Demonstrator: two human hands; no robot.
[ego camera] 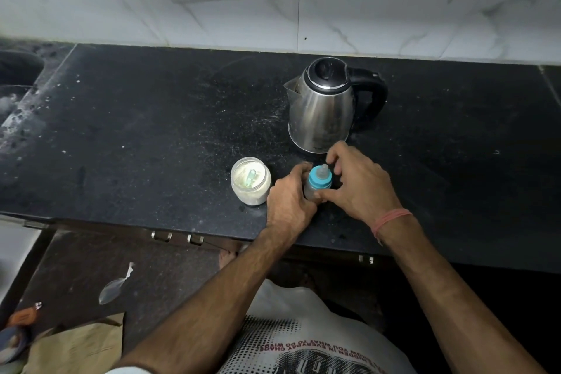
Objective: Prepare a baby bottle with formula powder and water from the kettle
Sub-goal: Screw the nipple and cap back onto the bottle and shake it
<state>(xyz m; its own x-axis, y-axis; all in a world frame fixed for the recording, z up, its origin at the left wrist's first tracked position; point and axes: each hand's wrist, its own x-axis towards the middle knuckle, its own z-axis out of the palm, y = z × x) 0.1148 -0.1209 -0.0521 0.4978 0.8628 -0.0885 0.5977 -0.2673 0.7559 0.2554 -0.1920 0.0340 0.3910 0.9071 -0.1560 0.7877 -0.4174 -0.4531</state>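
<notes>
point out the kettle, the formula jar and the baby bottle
kettle (321, 112), head view, steel body
formula jar (250, 181), head view, powder at its open top
baby bottle (319, 181), head view, blue collar

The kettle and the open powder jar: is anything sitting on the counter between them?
In the head view, nothing stands between the kettle and the powder jar, only bare dark countertop with pale specks. The baby bottle, held by both hands, sits right of the jar, below the kettle.
</notes>
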